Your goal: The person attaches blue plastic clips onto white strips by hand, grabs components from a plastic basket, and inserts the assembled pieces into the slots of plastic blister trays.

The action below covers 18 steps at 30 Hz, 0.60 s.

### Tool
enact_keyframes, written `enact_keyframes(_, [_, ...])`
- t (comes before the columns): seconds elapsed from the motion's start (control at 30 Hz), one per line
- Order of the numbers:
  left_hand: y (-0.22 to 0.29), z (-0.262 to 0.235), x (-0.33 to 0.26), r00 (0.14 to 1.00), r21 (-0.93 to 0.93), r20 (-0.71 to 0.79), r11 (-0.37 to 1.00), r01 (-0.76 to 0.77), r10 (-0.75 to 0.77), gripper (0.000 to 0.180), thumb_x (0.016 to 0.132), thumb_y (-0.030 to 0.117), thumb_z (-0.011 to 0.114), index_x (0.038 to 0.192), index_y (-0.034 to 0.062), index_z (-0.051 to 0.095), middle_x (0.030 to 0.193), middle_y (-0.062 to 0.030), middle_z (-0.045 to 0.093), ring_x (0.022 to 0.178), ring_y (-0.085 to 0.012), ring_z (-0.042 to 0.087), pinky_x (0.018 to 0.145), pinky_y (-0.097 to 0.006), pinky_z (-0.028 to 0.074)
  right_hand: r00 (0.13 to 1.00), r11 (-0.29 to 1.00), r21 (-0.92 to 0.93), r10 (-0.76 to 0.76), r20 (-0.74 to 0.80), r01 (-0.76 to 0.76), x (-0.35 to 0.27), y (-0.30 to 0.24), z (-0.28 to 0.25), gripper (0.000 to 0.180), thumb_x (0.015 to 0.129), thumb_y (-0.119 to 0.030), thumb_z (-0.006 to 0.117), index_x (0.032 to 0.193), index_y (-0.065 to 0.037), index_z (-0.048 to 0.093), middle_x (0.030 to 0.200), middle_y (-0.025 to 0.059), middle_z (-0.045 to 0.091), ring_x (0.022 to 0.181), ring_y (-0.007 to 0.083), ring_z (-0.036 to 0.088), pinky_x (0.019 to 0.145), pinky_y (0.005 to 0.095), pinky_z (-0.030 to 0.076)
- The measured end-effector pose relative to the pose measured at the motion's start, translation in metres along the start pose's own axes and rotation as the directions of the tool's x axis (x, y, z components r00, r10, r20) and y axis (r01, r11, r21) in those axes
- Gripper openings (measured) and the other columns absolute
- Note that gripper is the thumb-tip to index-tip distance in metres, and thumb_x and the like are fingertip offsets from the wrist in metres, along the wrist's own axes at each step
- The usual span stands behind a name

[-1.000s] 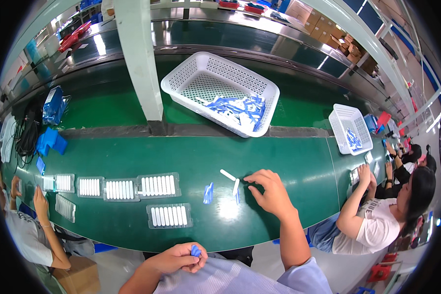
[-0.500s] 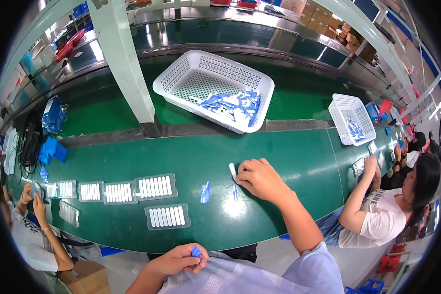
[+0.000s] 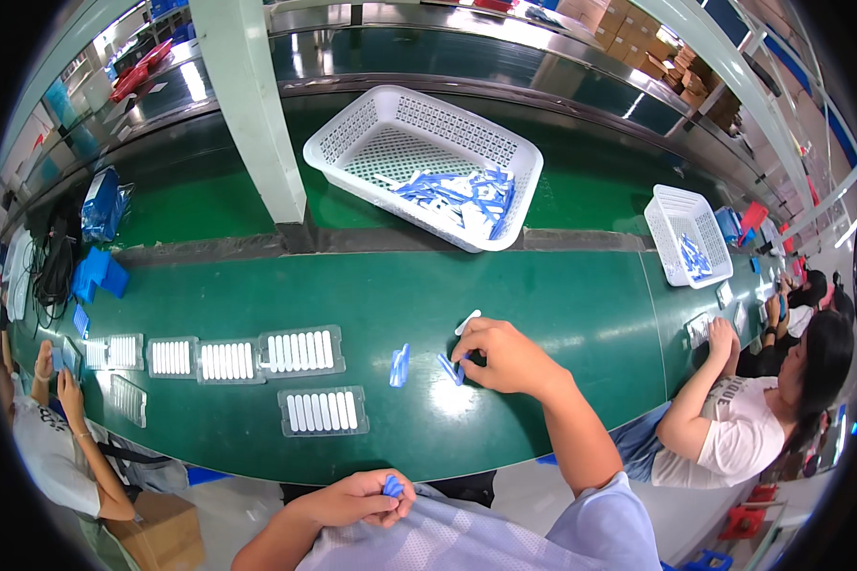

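Note:
My right hand (image 3: 507, 359) reaches over the green table with its fingers curled into a pinch. Thumb and fingertips meet at a small blue-and-white strip (image 3: 450, 369) on the tabletop. A white stick (image 3: 468, 322) shows just beyond the knuckles; whether the hand holds it too, I cannot tell. Left of it lies another small group of blue-and-white strips (image 3: 399, 365). Close to my body, below the table edge, my left hand (image 3: 360, 499) is closed round a small blue piece (image 3: 392, 486), mostly hidden by the fingers.
Clear trays of white sticks (image 3: 301, 352) form a row at left, with one more tray (image 3: 322, 412) nearer me. A large white basket (image 3: 328, 157) of blue-and-white pieces stands behind, a smaller basket (image 3: 662, 224) at right. Co-workers sit at both sides. A post (image 3: 243, 114) rises behind.
My right hand has shifted slightly down, its fingertips now at the blue-and-white strip. The white stick has tilted and points up to the right. My left hand stays closed on the blue piece.

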<state>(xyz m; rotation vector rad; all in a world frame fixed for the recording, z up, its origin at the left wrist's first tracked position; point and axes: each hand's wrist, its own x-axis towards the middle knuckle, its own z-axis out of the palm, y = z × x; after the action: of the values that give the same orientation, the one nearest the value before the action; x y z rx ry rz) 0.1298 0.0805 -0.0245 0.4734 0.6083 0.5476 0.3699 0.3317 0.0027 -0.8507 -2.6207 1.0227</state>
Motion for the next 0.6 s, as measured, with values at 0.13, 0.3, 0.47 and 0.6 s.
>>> enact_keyframes(0.13, [0.001,0.001,-0.007,0.999,0.009,-0.022,0.999,-0.031,0.031,0.019,0.1,0.001,0.048,0.118,0.0031,0.055,0.101,-0.0087,0.06,0.077,-0.0119,0.054,0.058,-0.024,0.036,0.992,0.999,-0.007,0.05,-0.117,-0.052,0.004,-0.008,0.007,0.015,0.079,-0.005,0.075,0.093,-0.002,0.071,0.095,0.0109,0.066,0.083,0.026,0.065,0.071,0.0351,0.053])
enact_keyframes(0.3, [0.0,-0.002,-0.015,0.997,-0.008,-0.058,0.999,-0.044,0.043,0.019,0.1,0.001,0.048,0.118,0.0026,0.056,0.101,-0.0089,0.06,0.077,-0.0118,0.054,0.058,-0.024,0.037,0.952,0.978,0.043,0.207,-0.224,-0.203,0.009,-0.011,-0.007,0.018,0.079,-0.008,0.076,0.095,-0.003,0.071,0.096,0.0125,0.064,0.087,0.0306,0.065,0.079,0.0406,0.054])
enact_keyframes(0.47, [0.0,-0.001,-0.013,1.0,-0.023,-0.018,0.999,-0.023,0.022,0.019,0.101,0.001,0.048,0.118,0.0026,0.056,0.1,-0.0076,0.06,0.077,-0.0109,0.054,0.059,-0.024,0.036,0.923,0.951,-0.089,0.262,-0.28,-0.297,0.011,0.003,-0.004,0.017,0.079,-0.012,0.079,0.093,-0.004,0.072,0.094,0.0109,0.064,0.089,0.0312,0.065,0.078,0.0411,0.053])
enact_keyframes(0.6, [-0.001,-0.001,-0.011,0.999,0.019,-0.028,0.999,-0.03,0.03,0.019,0.102,0.004,0.051,0.12,0.0035,0.056,0.098,-0.0053,0.06,0.076,-0.0095,0.053,0.059,-0.023,0.036,0.949,0.953,-0.172,0.207,-0.24,-0.251,0.01,0.002,-0.005,0.013,0.082,-0.012,0.077,0.088,-0.003,0.07,0.094,0.01,0.064,0.09,0.0325,0.064,0.075,0.0427,0.052])
